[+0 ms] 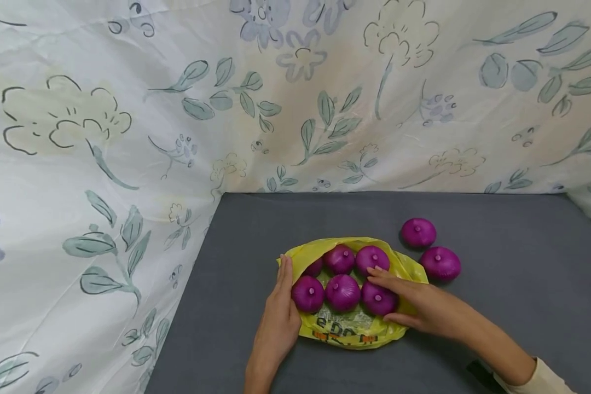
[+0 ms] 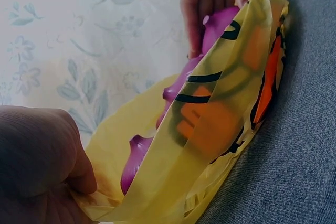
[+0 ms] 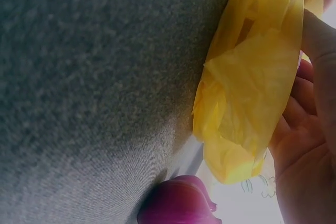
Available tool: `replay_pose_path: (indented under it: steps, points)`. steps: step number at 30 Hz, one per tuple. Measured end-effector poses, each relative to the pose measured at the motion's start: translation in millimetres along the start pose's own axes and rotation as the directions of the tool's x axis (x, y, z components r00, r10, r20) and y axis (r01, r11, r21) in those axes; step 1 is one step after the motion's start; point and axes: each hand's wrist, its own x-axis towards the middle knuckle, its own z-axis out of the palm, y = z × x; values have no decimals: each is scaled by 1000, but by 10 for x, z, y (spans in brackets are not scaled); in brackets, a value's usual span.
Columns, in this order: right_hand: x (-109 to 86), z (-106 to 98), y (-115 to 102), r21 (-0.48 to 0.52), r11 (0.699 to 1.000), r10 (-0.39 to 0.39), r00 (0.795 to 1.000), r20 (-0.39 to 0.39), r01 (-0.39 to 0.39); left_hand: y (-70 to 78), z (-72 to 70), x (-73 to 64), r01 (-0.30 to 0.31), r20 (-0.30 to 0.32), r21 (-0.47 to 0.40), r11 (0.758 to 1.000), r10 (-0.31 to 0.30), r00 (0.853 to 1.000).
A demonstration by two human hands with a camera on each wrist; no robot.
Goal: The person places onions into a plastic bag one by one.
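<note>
A yellow plastic bag [image 1: 342, 340] with dark and orange print lies on the table, its mouth spread wide. Several purple onions [image 1: 342, 293] sit inside in two rows. At the bag's left rim, my left hand [image 1: 277, 320] pinches the plastic, as the left wrist view shows beside an onion [image 2: 136, 161]. My right hand [image 1: 430, 306] reaches over the right rim and holds the front-right onion [image 1: 378, 300] between thumb and fingers. That onion rests among the others in the bag. The left hand's fingertips are partly hidden by the bag.
Two more purple onions lie outside the bag to its right, one farther back [image 1: 418, 232] and one nearer [image 1: 441, 264]. A dark grey cloth [image 1: 216, 328] covers the table. Flower-printed white fabric [image 1: 295, 126] hangs behind and at the left.
</note>
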Motion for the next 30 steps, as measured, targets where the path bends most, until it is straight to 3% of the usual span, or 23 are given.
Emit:
replay_pose_path:
  steps: [14,22,25,30]
  points:
    - [-13,-13,-14,20,1000,14,1000,-12,-14,4,7,-4,-17,-9,3,1000,17,1000]
    - [-3,10,-5,19,1000,5,998,-55,-4,4,16,1,7,11,0,1000,-7,1000]
    - [0,14,-10,7,1000,25,998,-56,-25,4,16,0,-1,8,5,1000,1,1000]
    - [-5,-85,-6,69,993,99,993,-67,-95,13,7,19,-10,8,6,1000,10,1000]
